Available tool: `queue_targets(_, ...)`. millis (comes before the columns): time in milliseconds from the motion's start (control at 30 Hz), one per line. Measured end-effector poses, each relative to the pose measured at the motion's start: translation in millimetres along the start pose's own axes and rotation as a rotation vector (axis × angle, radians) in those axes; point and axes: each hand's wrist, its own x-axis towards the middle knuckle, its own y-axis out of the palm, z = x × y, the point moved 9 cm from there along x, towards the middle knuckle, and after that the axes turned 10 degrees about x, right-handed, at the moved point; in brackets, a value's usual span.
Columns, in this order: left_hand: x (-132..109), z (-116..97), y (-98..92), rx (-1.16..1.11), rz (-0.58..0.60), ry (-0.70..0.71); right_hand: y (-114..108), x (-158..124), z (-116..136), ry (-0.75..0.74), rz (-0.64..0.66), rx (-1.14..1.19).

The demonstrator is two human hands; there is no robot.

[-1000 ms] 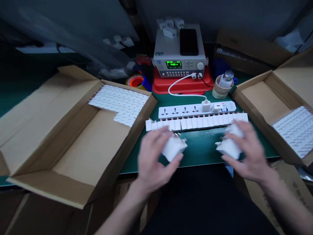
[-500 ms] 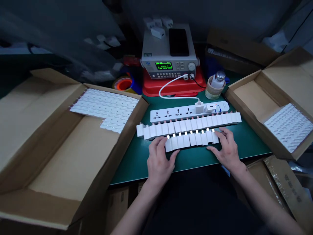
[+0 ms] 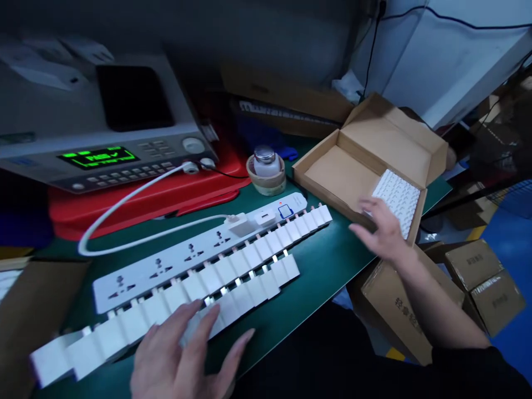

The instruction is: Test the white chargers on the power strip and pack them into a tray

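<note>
My left hand [image 3: 178, 352] lies with spread fingers on a front row of white plug chargers [image 3: 253, 288], and it holds nothing. Behind that row, a longer row of white chargers [image 3: 216, 280] stands against a white power strip [image 3: 187, 260]. My right hand [image 3: 382, 230] is open above the near rim of an opened cardboard box [image 3: 341, 177]. Its fingertips are close to a block of white chargers [image 3: 397, 197] packed in that box, and I cannot tell whether they touch it.
A bench tester [image 3: 95, 155] with a green display sits on a red tray [image 3: 145, 208], with a phone [image 3: 133, 97] on top. A white cable runs to a charger in the strip. A bottle [image 3: 265, 169] stands behind the strip. Cardboard cartons [image 3: 484, 285] stand on the floor to the right.
The view has swung to the right. My right hand has left the chargers and moved over the right box. My left hand stays on the front row, which sits in the same place.
</note>
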Motion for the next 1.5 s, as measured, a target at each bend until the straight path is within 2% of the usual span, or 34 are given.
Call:
queue_targets(33,7,-8,5.2,0.012,0.022,0.053,-18,4,-24,0.081,-0.025,-0.109)
queue_targets(100,18,-19,17.6,0.045,0.048,0.117,-34,8,-66,0.214,0.033,-0.298)
queue_targets(200,27,-23,36.8,0.105,0.068,0.11,-24,10,-97,0.299,0.247,-0.504)
queue_targets(333,28,-26,42.2,0.158,0.012,0.081,-3,20,-99,0.34,0.456,-0.685)
queue_targets(500,28,-33,35.4,0.186,-0.017,0.098,19,57,-102,0.328,0.627,-0.76)
queue_targets(667,27,-30,29.5,0.141,-0.007,0.107,42,79,-117,0.322,0.703,-0.661)
queue_targets(833,26,-26,18.8,-0.034,0.022,0.123,49,70,-132,0.387,0.77,-0.615)
queue_targets(900,32,-27,11.6,-0.084,0.019,0.15,44,70,-128,0.356,0.696,-0.555)
queue_targets(967,44,-31,0.8,-0.103,-0.014,0.205,28,74,-115,0.294,0.524,-0.5)
queue_targets(1033,61,-38,-11.3,-0.108,-0.059,0.266,2,74,-89,0.208,0.315,-0.409)
queue_targets(1100,84,-47,-20.7,-0.118,-0.088,0.315,-19,62,-54,0.097,0.2,-0.261)
queue_targets(1133,97,-53,-22.5,-0.126,-0.086,0.336,-21,51,-35,0.04,0.21,-0.177)
queue_targets(1200,125,-70,-21.4,-0.148,-0.079,0.383,-9,22,-3,-0.047,0.353,-0.059)
queue_targets(1267,154,-95,-11.6,-0.18,-0.058,0.449,19,-14,18,-0.122,0.538,0.006)
queue_targets(1333,184,-125,8.5,-0.206,-0.005,0.509,46,-43,21,-0.173,0.604,-0.004)
queue_targets(1400,214,-161,38.4,-0.212,0.104,0.552,63,-58,16,-0.214,0.53,0.007)
queue_targets(1500,253,-218,89.1,-0.196,0.309,0.61,74,-66,7,-0.258,0.42,0.058)
